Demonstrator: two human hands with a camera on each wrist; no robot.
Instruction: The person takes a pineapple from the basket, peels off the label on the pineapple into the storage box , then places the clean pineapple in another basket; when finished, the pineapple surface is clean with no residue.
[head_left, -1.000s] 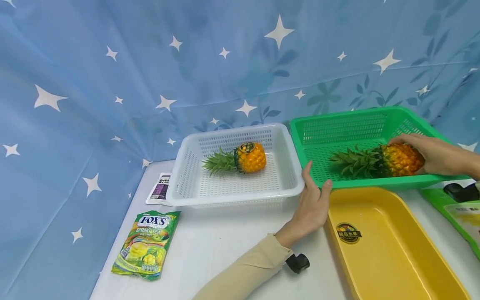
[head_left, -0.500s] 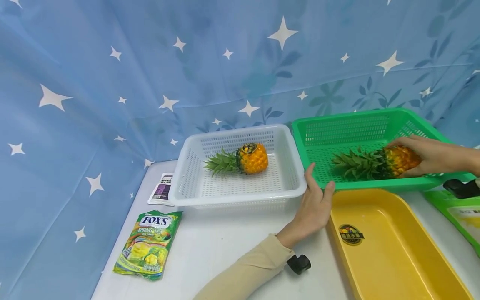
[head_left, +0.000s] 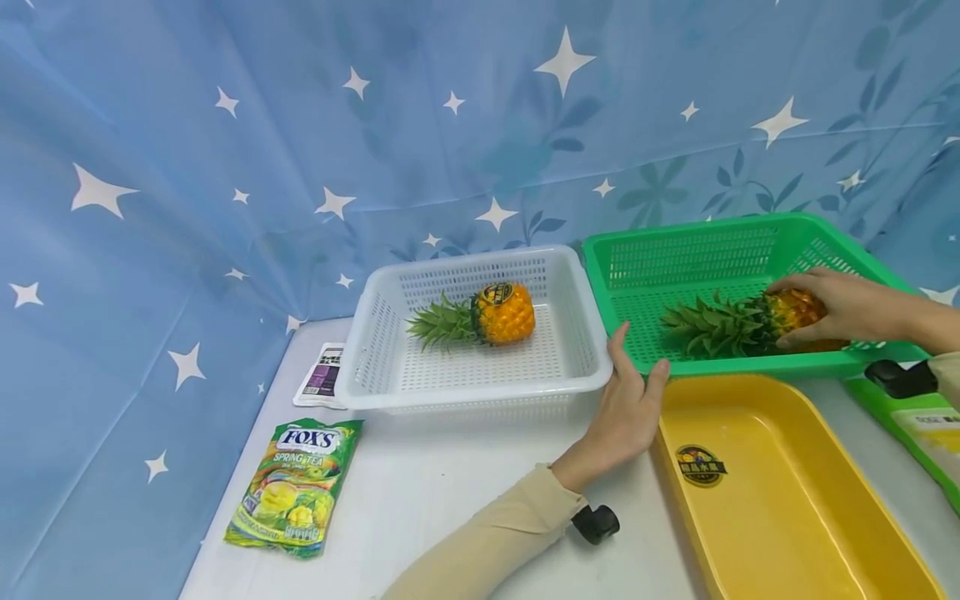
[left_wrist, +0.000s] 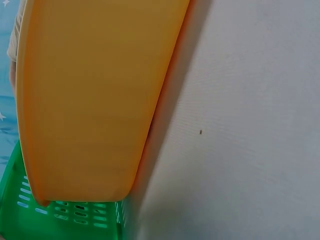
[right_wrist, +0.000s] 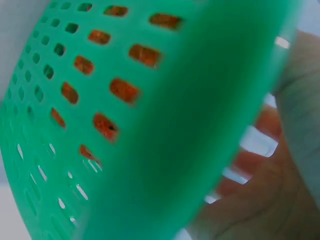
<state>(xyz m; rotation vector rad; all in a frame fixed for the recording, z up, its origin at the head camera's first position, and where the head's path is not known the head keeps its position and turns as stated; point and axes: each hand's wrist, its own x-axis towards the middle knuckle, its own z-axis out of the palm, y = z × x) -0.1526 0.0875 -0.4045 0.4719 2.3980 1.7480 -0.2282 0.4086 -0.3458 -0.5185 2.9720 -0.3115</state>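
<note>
My right hand (head_left: pixel 855 312) reaches into the green basket (head_left: pixel 637 287) and grips a pineapple (head_left: pixel 712 325) lying there, its leafy crown pointing left. Fingers and thumb lie on opposite sides of the fruit and hide part of it. In the right wrist view, the basket's slotted wall (right_wrist: pixel 37 150) covers much of the hand. My left hand (head_left: pixel 622 412) rests at the junction of the white basket (head_left: pixel 472 396), the green basket and the yellow tray (head_left: pixel 787 500), fingers fairly straight. A second pineapple (head_left: pixel 510 317) with a dark label lies in the white basket.
A green FOX'S candy bag (head_left: pixel 292 487) lies at the left of the white table (head_left: pixel 450 500). Behind it is a small white-and-purple packet (head_left: pixel 321 379). A green bag (head_left: pixel 915 425) lies right of the tray. A blue star-patterned curtain (head_left: pixel 285 150) hangs behind the baskets.
My right hand has shifted a little left along the pineapple, from its base end towards the crown. The left hand stays in place. The whole head view moves slightly.
</note>
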